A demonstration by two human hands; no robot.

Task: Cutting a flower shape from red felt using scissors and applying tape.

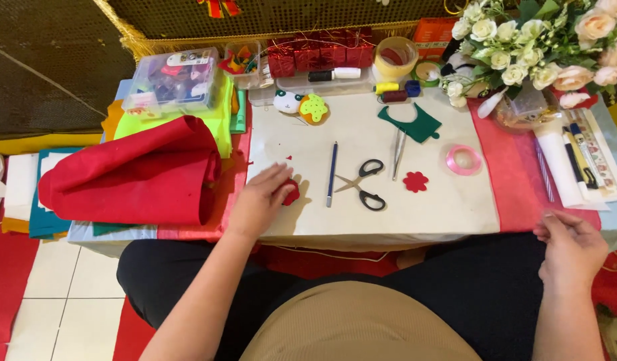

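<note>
Pressing my left hand (260, 200) palm-down over a small red felt piece (292, 192) on the bench (449, 207), fingers covering most of it. Right hand (572, 251) loosely curled off the bench edge; can't tell if it's holding anything.

The person is seen from above, looking down at their own body; the top they wear is tan, a light brown like sand, plain with no pattern, and it looks round and smooth over the belly; the legs are in black trousers, dark and plain, wide on both sides; both arms are bare, with no sleeves to be seen on them; the left hand (260, 200) has no glove, no ring and no watch that shows; the right hand (570, 249) is bare too, with short nails; no buttons, pockets or zips show on the clothes.
</note>
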